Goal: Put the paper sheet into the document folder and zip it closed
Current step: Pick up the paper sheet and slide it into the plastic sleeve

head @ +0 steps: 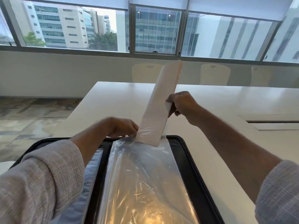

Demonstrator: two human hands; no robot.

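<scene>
A black zip document folder [191,157] lies open on the white table, with a clear plastic sleeve [142,175] inside it. A white paper sheet [159,107], curled lengthwise, stands tilted with its lower end inside the sleeve's far opening. My right hand [181,105] pinches the sheet's right edge about halfway up. My left hand [121,127] grips the sleeve's mouth at the left of the sheet. The folder's left half is mostly hidden under my left arm.
The white table [218,101] stretches far and right, with a recessed cable slot [271,122] at the right. Several pale chairs [215,73] stand behind it under the windows. Patterned floor lies to the left of the table edge.
</scene>
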